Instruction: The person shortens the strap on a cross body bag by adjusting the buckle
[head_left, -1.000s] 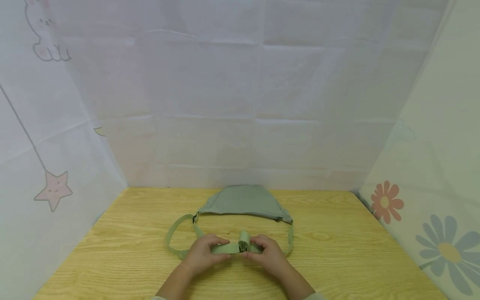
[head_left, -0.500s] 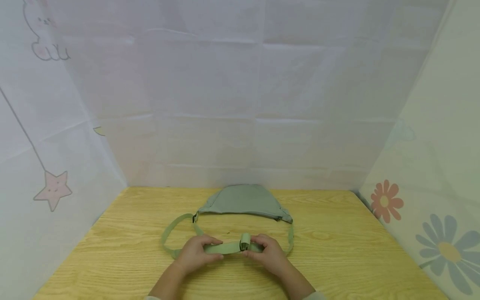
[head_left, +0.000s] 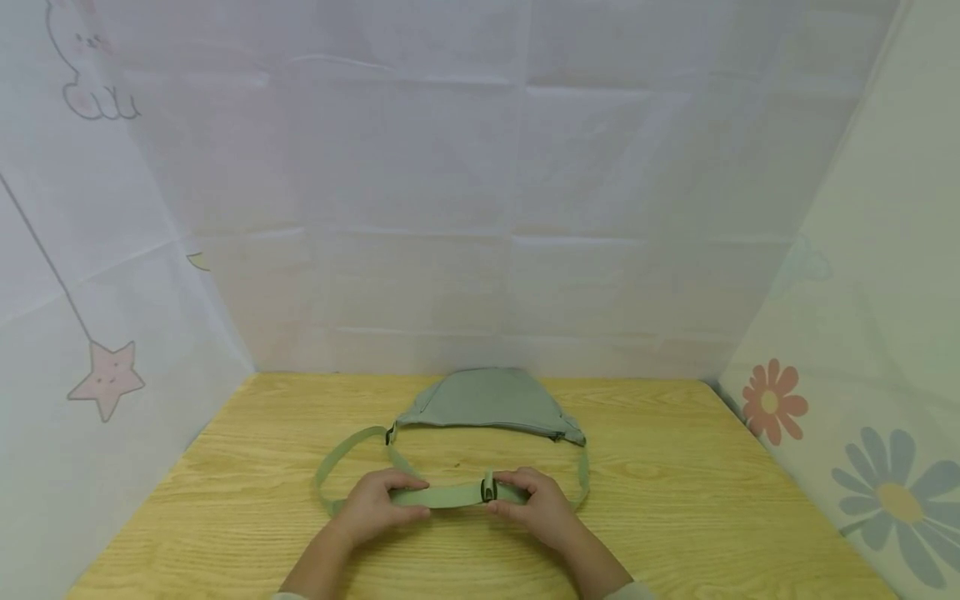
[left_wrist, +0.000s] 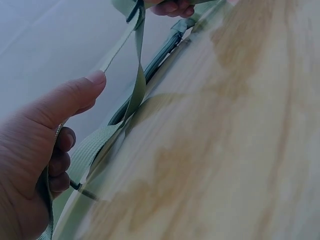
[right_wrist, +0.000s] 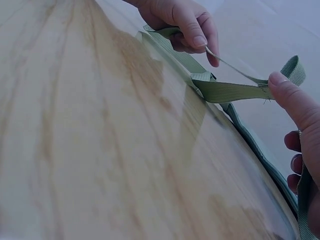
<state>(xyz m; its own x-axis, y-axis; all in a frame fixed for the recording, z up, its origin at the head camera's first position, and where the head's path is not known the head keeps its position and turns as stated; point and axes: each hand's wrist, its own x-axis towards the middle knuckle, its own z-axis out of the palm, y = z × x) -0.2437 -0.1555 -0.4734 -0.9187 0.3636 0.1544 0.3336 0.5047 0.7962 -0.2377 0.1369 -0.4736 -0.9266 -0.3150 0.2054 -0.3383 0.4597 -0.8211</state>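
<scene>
A grey-green waist bag (head_left: 491, 402) lies at the back of the table, its light green strap (head_left: 450, 497) looped toward me. My left hand (head_left: 377, 506) pinches the strap between thumb and fingers, left of a dark slide buckle (head_left: 489, 490). Right at that buckle, my right hand (head_left: 542, 506) grips the strap with thumb and fingertips. Between the hands the webbing runs nearly straight, and a small loop stands up from the buckle. In the left wrist view the strap (left_wrist: 136, 95) stretches away from the thumb. The right wrist view shows a small webbing loop (right_wrist: 295, 70) above the right thumb.
The wood-grain table (head_left: 675, 500) reaches back to a pale creased sheet (head_left: 480, 208). Printed sheets stand on both sides, with a pink star (head_left: 108, 379) and flowers (head_left: 769, 403). A slack curve of strap (head_left: 330, 462) lies left of the bag.
My left hand has slid left with the strap, lengthening the stretch between the hands. The loop standing at the buckle has shrunk. My right hand stays nearly in place, and the bag has not moved.
</scene>
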